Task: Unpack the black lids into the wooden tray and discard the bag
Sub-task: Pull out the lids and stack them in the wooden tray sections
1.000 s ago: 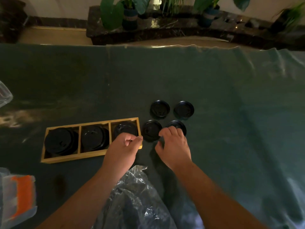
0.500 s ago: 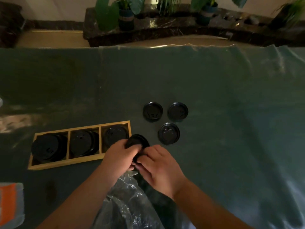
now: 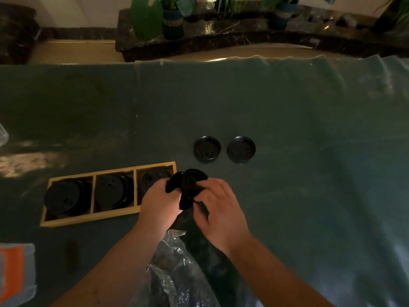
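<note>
Both hands meet just off the right end of the wooden tray (image 3: 110, 220), which sits toward the near left of the green-covered table (image 3: 287, 111). Left hand (image 3: 160, 201) and right hand (image 3: 218, 204) are each closed on the held lids (image 3: 187, 188) — apparently two, one tilted against the other; count uncertain in this light. Tray holds stacked lids in all three compartments. Two loose lids (image 3: 207, 149) lie flat mid-table, side by side, apart from the hands. The clear plastic bag (image 3: 174, 271) lies crumpled at the near edge, under the forearms.

Risks, as judged:
- Held lids are gripped by their edges and askew — one could slip and roll off toward the near edge.
- Right compartment is partly hidden by the left hand; a lid dropped in tilted may ride up on the stack.
- Forearms rest close over the bag; a sweep could drag it off the table.

Versus half a second ago: three lids lay loose, now two; the nearest one has gone into the hands.
</note>
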Demonstrator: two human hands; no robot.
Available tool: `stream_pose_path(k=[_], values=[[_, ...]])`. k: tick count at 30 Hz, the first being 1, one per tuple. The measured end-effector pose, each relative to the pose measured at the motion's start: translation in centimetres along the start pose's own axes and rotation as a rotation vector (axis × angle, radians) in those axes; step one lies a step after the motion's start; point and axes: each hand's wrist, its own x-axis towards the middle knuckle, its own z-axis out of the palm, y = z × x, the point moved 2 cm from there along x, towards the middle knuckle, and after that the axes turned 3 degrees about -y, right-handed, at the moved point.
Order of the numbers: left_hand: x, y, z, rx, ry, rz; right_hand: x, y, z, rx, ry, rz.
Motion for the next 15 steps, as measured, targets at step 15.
stream_pose_path(k=[15], values=[[-0.2,-0.4,-2.9,-0.087,0.035,-0.021,5.8,1.7,1.7,0.029,-0.025,-0.056]])
